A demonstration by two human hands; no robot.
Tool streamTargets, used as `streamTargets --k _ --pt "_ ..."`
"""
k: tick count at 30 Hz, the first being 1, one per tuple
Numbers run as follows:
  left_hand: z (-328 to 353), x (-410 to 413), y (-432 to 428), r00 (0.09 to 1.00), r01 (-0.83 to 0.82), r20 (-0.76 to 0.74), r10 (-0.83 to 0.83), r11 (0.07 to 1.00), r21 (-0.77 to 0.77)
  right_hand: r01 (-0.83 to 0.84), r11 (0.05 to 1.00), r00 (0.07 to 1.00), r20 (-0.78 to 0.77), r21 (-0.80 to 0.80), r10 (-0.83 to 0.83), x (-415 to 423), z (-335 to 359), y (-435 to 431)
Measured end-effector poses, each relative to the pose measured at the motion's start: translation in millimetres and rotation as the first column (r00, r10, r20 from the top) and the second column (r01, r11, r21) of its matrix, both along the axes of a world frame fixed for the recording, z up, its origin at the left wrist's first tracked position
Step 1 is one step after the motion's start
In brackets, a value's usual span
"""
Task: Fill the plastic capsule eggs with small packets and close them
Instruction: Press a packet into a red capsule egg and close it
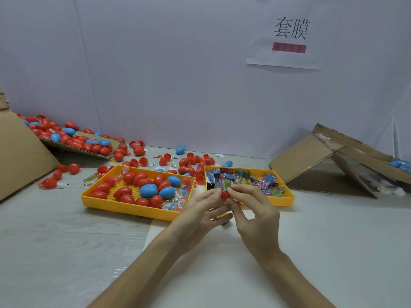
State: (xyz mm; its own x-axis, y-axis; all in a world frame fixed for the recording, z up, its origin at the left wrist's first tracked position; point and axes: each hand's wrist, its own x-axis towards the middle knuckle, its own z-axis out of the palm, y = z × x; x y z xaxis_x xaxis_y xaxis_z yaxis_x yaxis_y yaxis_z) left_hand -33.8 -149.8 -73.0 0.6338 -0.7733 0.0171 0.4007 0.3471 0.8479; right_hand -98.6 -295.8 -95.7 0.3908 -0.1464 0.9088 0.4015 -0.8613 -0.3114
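1. Red plastic shows between the fingers (239,189): a capsule egg (225,195), pinched by the fingertips of both hands just in front of the near rim of the packet tray (287,200).
2. A small striped packet (224,185) sits at the top of that egg, against the fingertips. Whether it is already inside the shell cannot be told.
3. The left hand (200,212) grips the egg from the left with curled fingers. The right hand (255,218) grips it from the right, thumb and forefinger closed on it.
4. The packet tray is yellow and holds a heap of small colourful packets (255,177).
5. Just left of the packet tray, a second yellow tray (124,204) holds closed eggs (148,190), red and blue, with clear wrapped bits at the end nearer the packet tray.
6. Behind the packet tray and to its left, loose red shells (189,162) lie scattered on the pale desk (66,241).
7. Far left of the packet tray, a cardboard box (22,156) has more eggs lying on its flap.
8. Right of the packet tray lie tilted cardboard sheets (311,156), and above it a paper sign (289,56) hangs on the white wall (166,74).
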Motion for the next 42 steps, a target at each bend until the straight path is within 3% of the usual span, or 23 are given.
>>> streamTargets --k 7,25,33,42 --pt "2.5 -1.1 0.5 0.999 0.049 0.008 -0.049 0.997 -0.067 0.018 0.995 0.999 -0.05 0.098 -0.013 -3.2 6.2 6.4" --pt "-1.3 -0.6 0.1 0.995 0.081 0.053 -0.08 0.996 -0.021 0.031 0.999 0.999 0.027 0.015 -0.032 0.8 -1.4 -0.6" --pt "-1.5 -0.8 -3.9 0.997 0.058 0.044 -0.058 0.998 -0.01 0.045 0.995 0.996 -0.075 0.09 -0.038 -2.7 4.4 4.2" --pt "-2.1 1.7 -4.3 0.999 0.017 0.033 -0.017 1.0 -0.001 -0.005 1.0 0.999 -0.036 0.028 0.006 -1.5 2.1 2.9"
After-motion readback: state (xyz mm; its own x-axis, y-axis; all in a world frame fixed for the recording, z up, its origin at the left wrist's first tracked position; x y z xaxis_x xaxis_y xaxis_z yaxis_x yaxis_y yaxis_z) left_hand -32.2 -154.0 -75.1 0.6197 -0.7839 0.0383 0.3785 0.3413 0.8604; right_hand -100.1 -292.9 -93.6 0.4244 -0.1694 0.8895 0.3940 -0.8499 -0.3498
